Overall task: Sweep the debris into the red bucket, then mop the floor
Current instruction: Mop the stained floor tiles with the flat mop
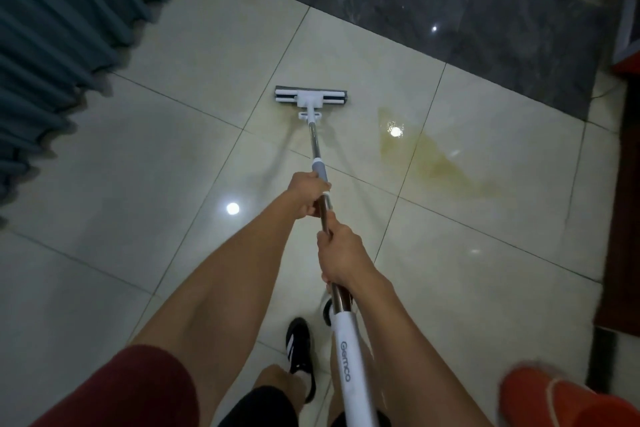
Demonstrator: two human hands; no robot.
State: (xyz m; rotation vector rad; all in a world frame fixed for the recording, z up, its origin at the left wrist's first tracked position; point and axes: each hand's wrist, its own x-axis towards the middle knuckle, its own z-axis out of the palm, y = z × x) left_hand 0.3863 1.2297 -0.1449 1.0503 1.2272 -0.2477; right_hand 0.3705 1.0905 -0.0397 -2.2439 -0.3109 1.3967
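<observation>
1. Nearest, at the lower right corner, sits the red bucket (561,402), only partly in view and blurred; its contents cannot be told.
2. A black shoe (300,343) stands on the pale floor (121,218) just left of the mop (325,218) handle's white end.
3. The right hand (341,258) is wrapped around the steel shaft, nearer the body.
4. The left hand (308,196) grips the shaft just beyond it, right below the grey collar.
5. The mop head (311,95) lies flat on the tiles at the far centre, well left of the yellowish spill (436,152).
6. No loose debris shows, so the work looks to be in the mopping stage, with the spill not yet wiped.
7. Risks, as I judge them: strokes along this line would miss the spill altogether; a careless pass could smear it wider; a step onto the wet tiles may slip.
8. At far left hangs a curtain (59,21), which a wide leftward swing might wet.
</observation>
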